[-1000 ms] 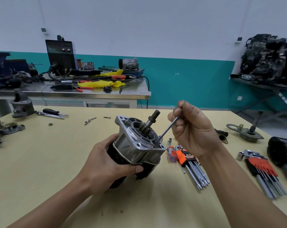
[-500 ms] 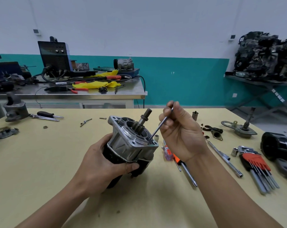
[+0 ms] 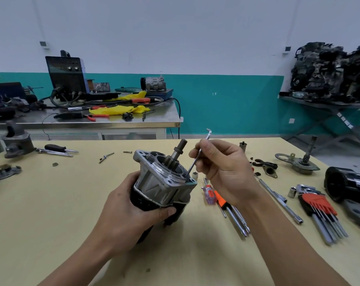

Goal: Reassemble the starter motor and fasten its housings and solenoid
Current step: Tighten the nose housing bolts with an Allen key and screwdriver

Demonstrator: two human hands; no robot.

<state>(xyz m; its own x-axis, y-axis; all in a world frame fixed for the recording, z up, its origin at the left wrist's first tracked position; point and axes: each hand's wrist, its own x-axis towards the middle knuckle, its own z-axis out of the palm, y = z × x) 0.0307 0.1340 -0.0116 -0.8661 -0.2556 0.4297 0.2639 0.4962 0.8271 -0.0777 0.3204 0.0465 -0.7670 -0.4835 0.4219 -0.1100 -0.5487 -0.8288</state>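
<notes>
Over the yellow table (image 3: 51,203), the left hand (image 3: 129,211) grips the tilted starter motor (image 3: 162,182), shaft up. The right hand (image 3: 224,168) pinches an L-shaped hex key (image 3: 191,168), its tip at the flange's near corner, probably in a bolt head.

A mechanic's workshop is showing: a hex key set (image 3: 319,211) is lying on the near workbench (image 3: 51,213), a welding machine (image 3: 66,77) is sitting on the far-left steel table (image 3: 92,125), and an engine (image 3: 329,73) is resting far right.

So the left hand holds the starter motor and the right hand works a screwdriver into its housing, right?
No: in the head view the right hand holds a thin L-shaped hex key, not a screwdriver. The left hand does hold the starter motor.
</notes>
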